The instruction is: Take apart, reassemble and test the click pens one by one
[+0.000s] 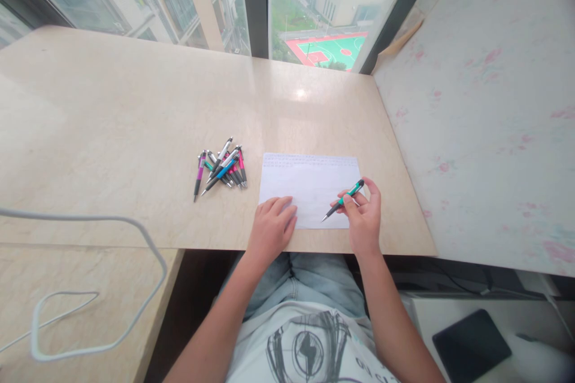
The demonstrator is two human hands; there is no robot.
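A sheet of white paper (309, 188) lies on the stone-look ledge in front of me, with rows of small handwriting along its top edge. My left hand (275, 222) rests flat on the sheet's lower left corner, fingers stretched out. Over the right part of the paper, my right hand (363, 215) grips a green and black ballpoint pen (345, 198) between thumb and fingers. The pen's tip points down and to the left; whether it touches the paper I cannot tell. Left of the sheet sits a loose pile of several pens (222, 166) in purple, blue, pink, green and silver.
The ledge (135, 102) runs back to the windows. A wallpapered wall (485, 119) closes off the right side. At lower left, a white cable (153, 245) loops above the lower tabletop. A dark flat object (471, 344) lies on a surface at lower right.
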